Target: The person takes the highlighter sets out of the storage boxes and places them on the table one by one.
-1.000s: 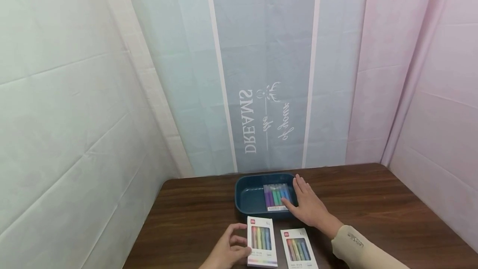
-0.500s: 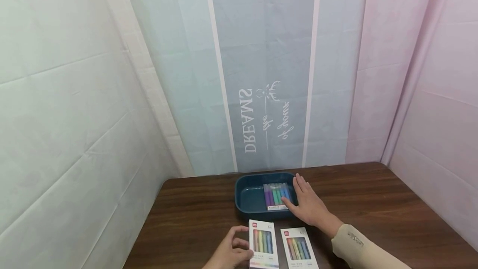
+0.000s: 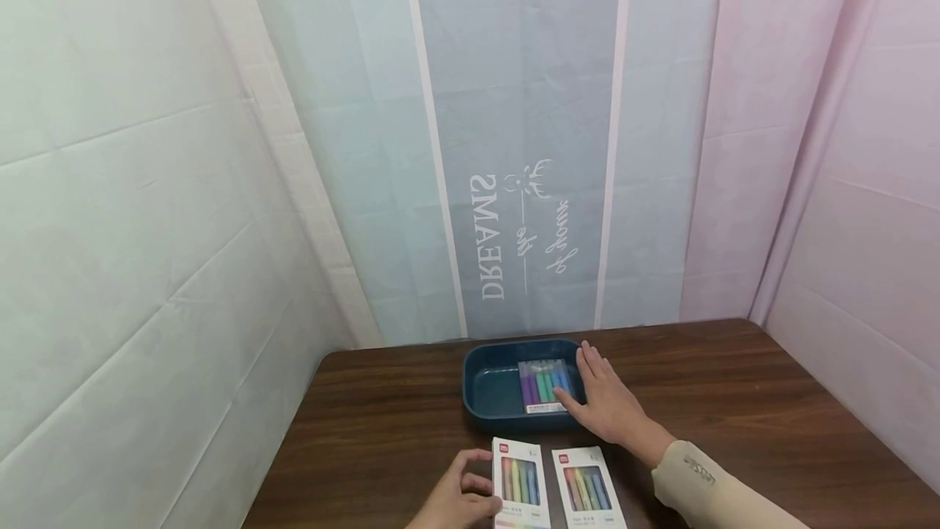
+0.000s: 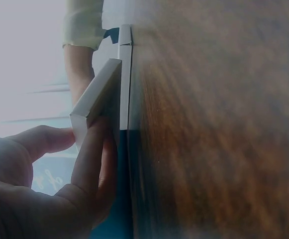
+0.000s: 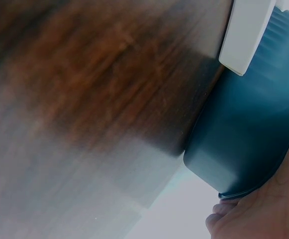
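My left hand (image 3: 458,492) pinches the left edge of a white box of coloured pens (image 3: 521,482) between thumb and fingers. In the left wrist view this box (image 4: 97,92) tilts, one side raised off the brown table. A matching white box (image 3: 587,488) lies flat just to its right. Behind both stands a dark blue tray (image 3: 488,419), with a clear pack of purple, green and blue pens (image 3: 543,388) inside on the right. My right hand (image 3: 608,405) rests on the tray's right rim, fingers straight, thumb reaching over the pack.
The dark wood table (image 3: 382,439) extends to both sides of the tray. Its far edge meets a hanging printed cloth (image 3: 529,121), and pale cloth walls (image 3: 147,227) close in the left and right sides.
My left hand has brought its box of pens towards the front edge and slightly right, nearer the second box. The right hand and tray have stayed in place.
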A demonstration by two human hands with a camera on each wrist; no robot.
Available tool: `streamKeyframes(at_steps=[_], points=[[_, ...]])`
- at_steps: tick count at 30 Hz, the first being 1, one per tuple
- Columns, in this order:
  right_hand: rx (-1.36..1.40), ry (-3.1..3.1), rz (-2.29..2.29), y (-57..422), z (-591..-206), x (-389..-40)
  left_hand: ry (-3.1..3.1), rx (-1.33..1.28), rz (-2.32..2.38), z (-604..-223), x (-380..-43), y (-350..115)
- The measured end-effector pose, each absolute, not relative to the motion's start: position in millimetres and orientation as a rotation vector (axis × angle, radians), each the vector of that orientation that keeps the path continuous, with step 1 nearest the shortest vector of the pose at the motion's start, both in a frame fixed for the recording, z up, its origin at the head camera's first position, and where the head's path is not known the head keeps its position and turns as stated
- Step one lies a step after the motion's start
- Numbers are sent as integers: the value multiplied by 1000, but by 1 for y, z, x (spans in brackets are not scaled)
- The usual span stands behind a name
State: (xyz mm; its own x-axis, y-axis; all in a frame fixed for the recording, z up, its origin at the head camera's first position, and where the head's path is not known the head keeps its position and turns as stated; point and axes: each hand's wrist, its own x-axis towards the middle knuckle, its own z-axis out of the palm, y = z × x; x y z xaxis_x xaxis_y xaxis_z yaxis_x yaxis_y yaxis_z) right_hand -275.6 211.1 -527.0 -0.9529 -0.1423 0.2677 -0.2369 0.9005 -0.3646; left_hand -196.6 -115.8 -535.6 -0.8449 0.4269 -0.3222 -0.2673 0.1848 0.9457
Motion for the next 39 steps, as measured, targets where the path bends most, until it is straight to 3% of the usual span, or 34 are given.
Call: streamKeyframes(at_steps=[14,28,39], points=[[278,-2812,556,210,-529,-276,1975,106,1702,-526,-190,-109],[284,-2817,574,210,-526,-273,1913,121,1742,-599,-221,-117],[313,-2820,594,211,-526,-272,1939,145,1706,-600,-219,-120]])
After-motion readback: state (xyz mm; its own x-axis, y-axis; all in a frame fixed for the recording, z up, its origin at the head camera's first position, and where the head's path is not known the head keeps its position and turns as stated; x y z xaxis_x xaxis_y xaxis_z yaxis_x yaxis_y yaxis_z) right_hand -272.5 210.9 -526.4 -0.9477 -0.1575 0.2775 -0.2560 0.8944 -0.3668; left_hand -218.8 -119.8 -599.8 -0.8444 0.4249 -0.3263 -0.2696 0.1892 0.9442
